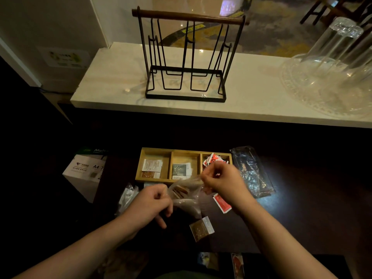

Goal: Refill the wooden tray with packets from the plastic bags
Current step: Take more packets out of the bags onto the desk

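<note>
Head view: wooden tray (155, 179), pale bamboo, three compartments in a row, on a dark tabletop (302, 208). Left compartment holds white packets (152, 165) over a brown one; middle holds a dark grey packet (179, 170); right holds red-and-white packets (214, 159), piled and tilted.

Just in front of the tray, a clear plastic bag (186, 195) with brown packets inside is held up between both hands. Left hand (150, 203) pinches the bag's left edge, fingers curled. Right hand (223, 181) pinches the bag's upper right edge, fingers curled, and overlaps the tray's front right corner in the frame.

In front of the tray, below the bag, a loose brown packet (201, 228) lies flat on the tabletop. A loose red packet (222, 203) lies under the right wrist. Left of the tray's front, a crumpled clear bag (126, 196). Right of the tray, a long clear bag (251, 172), lying flat.

Further left of the tray, a white A4 paper box (84, 172). Behind the tray, a raised pale marble counter (120, 77) carries a black wire rack (185, 63) with a wooden top bar, and upturned glasses (338, 43) on a clear patterned tray (306, 95).
</note>
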A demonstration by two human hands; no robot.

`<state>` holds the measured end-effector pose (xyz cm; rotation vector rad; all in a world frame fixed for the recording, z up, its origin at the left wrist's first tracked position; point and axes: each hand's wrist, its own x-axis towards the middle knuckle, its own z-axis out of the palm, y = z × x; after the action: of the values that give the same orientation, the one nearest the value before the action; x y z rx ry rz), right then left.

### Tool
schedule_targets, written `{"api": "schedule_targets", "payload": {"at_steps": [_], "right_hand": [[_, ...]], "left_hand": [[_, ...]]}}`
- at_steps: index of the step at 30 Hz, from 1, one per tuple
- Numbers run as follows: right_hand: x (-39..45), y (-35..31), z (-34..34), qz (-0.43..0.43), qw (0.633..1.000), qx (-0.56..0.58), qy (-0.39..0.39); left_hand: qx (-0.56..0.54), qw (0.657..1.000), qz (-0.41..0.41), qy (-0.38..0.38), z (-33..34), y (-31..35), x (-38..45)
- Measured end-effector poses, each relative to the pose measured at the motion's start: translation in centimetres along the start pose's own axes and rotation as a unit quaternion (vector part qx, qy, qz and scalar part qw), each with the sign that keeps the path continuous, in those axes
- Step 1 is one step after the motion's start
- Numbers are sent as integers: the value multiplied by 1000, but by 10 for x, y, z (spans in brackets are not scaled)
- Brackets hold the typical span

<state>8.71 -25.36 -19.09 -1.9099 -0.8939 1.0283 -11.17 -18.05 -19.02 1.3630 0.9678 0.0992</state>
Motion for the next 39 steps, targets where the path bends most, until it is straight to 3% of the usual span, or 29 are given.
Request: {"api": "schedule_targets", "payload": {"at_steps": [2,4,8,11,14,16,18,23,28,32,37,39], "right_hand": [[1,-3,-6,-100,981,-153,66],[-1,-4,-7,-166,952,-246,78],[-7,-3,2,-193,924,-320,76],[-17,-18,5,-260,918,-283,102],[-37,-37,18,-304,920,-244,-48],[-42,-37,33,-314,889,-312,-116],[-39,-29,45,-329,863,-368,-109],[-16,-33,61,-357,856,-356,-111],[0,-46,76,-328,867,-342,-150],[15,-48,94,-324,859,-349,-189],[33,-51,93,-334,878,-301,-162],[36,-61,93,-367,882,-259,-145]], "left_hand": [[29,999,-11,14,-3,1,-1],[46,999,-8,15,-4,1,-1],[42,999,17,18,-1,5,-1],[14,1000,21,15,2,8,-3],[-17,999,21,33,2,8,-6],[-20,998,29,50,0,7,-7],[-15,998,27,60,-2,7,-7],[-26,995,23,96,-19,2,-4],[50,981,64,178,-36,-9,-1],[71,976,75,193,-42,-16,0],[-19,975,97,198,-63,-24,-7],[-58,972,51,223,-72,-35,-4]]}}
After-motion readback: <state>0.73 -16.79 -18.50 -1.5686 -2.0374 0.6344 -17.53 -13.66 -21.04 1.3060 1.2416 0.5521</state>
